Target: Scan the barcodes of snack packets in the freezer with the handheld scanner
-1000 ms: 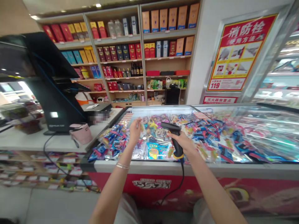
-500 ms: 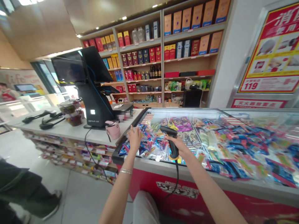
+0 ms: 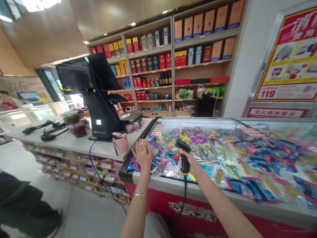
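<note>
Right fingers [image 3: 181,153] were closed around black corded barcode scanner [image 3: 185,159], long axis tilted forward | left fingers [image 3: 141,148] were held open over multicoloured foil packets [image 3: 162,162]

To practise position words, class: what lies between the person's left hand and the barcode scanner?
Colourful wrapped packets in the chest freezer lie between the left hand and the barcode scanner, as the head view shows.

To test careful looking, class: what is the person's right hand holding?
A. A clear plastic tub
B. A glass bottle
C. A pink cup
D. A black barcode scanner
D: the right hand is closed around the handle of a black corded barcode scanner, with its cable hanging below.
</note>
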Action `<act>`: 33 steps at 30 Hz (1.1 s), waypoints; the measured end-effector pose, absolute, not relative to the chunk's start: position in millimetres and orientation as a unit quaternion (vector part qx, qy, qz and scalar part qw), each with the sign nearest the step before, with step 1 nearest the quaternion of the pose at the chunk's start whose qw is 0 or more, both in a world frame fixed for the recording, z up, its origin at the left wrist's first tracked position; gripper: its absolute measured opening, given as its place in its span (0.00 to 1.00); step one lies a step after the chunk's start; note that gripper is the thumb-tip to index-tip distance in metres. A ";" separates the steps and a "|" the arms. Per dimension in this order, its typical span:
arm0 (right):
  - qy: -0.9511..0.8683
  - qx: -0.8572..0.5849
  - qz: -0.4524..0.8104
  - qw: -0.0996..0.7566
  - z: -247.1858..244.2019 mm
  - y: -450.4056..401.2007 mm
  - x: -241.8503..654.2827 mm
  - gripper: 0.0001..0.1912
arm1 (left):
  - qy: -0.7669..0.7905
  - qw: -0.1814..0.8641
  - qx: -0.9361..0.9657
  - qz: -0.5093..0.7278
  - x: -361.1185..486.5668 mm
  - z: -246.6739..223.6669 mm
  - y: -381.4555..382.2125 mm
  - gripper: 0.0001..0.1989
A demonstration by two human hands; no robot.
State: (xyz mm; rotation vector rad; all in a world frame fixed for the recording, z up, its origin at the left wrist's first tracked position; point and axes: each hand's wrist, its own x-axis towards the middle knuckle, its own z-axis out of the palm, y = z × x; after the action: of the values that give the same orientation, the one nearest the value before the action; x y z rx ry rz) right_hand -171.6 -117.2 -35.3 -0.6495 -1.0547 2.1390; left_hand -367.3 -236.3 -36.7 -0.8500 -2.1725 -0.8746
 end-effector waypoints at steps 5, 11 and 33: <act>-0.377 -0.255 0.823 0.340 -33.2 -120.0 -174.4 0.04 | -0.835 0.279 -0.358 -0.312 -370.3 -41.1 -232.5 0.23; -0.372 -0.273 0.816 0.348 -28.6 -122.6 -174.2 0.03 | -0.872 0.207 -0.365 -0.253 -370.2 -35.2 -216.0 0.23; -0.350 -0.272 0.814 0.375 -30.0 -119.5 -174.0 0.05 | -0.857 0.263 -0.329 -0.296 -382.6 -38.4 -197.1 0.23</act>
State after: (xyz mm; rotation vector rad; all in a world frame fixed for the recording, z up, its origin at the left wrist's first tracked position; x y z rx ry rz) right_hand -174.0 -119.5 -30.0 -0.6961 -0.8963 2.0831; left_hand -382.6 -197.1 -38.4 -0.8897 -2.3179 -0.8000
